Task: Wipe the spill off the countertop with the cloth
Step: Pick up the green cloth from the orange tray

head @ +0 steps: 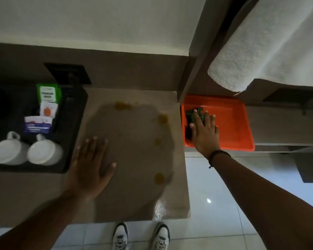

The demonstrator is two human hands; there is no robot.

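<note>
A wide wet spill (130, 141) with several orange-brown blobs darkens the brown countertop (134, 204). To its right an orange tray (231, 123) sits on a lower shelf and holds a dark green cloth (191, 114). My right hand (204, 132) lies flat on that cloth with the fingers spread, covering most of it. My left hand (90, 166) rests palm down on the countertop at the spill's left edge, fingers apart, holding nothing.
A black tray (74, 141) at the left carries two upturned white cups (43, 152) and several sachets. A white towel (257, 51) hangs at the upper right. The countertop's right edge drops to a white tiled floor, where my shoes show.
</note>
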